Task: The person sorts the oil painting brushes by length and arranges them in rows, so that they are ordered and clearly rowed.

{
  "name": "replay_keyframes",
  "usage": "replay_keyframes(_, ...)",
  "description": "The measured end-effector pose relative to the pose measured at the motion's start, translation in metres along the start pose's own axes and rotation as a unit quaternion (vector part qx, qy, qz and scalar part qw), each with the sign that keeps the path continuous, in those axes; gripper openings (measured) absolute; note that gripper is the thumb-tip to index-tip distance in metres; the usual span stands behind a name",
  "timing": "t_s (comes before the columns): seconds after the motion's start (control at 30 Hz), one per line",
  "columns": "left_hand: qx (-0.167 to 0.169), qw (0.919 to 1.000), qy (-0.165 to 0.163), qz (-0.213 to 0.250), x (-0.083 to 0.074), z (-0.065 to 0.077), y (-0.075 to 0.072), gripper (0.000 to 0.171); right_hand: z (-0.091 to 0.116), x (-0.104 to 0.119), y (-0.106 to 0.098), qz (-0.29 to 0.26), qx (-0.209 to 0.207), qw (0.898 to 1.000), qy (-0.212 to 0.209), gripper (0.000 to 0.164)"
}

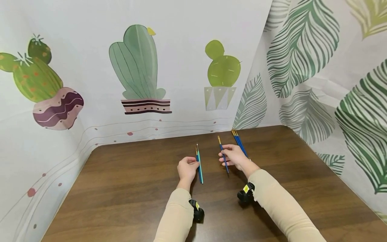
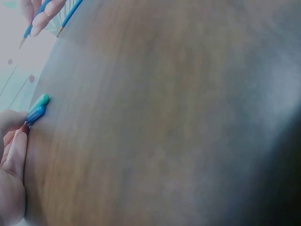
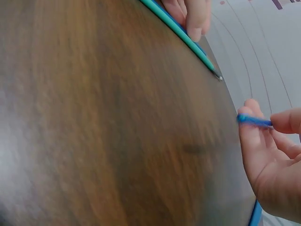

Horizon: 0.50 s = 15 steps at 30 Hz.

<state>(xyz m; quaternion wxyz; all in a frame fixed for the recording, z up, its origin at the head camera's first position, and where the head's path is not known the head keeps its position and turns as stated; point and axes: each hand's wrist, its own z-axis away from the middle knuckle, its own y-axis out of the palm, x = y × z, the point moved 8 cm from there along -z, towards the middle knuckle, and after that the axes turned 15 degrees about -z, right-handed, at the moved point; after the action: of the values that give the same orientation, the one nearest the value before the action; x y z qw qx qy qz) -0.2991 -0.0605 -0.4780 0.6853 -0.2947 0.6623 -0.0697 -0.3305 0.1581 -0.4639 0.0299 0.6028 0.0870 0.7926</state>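
My left hand [image 1: 187, 169] pinches a blue paintbrush [image 1: 199, 176] low over the wooden table, thumb and fingertips at its handle. Right alongside lies a teal paintbrush [image 1: 201, 173], its tip pointing to the back; both handle ends show in the left wrist view. Farther right, my right hand [image 1: 234, 157] holds another blue paintbrush [image 1: 226, 166] between thumb and fingers, its golden bristles facing the back. In the right wrist view, that brush's blue handle [image 3: 254, 120] points toward the camera, raised off the table.
Several blue paintbrushes [image 1: 239, 140] lie together just beyond my right hand, near the back edge of the brown table [image 1: 136, 188]. A cloth with printed cacti [image 1: 139, 67] hangs behind, and a leaf-patterned cloth [image 1: 305, 53] covers the right side.
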Motion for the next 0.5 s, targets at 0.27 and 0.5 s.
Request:
replay_keyframes(0.27, 0.002, 1.0000, -0.004, 0.002, 0.001, 0.000, 0.000, 0.014, -0.002, 0.005, -0.010, 0.005, -0.003, 1.000, 0.006, 0.048)
replay_keyframes(0.5, 0.004, 0.9999, -0.009, 0.010, 0.000, 0.001, -0.001, 0.014, -0.006, 0.009, -0.020, -0.008, 0.005, 1.000, -0.004, 0.048)
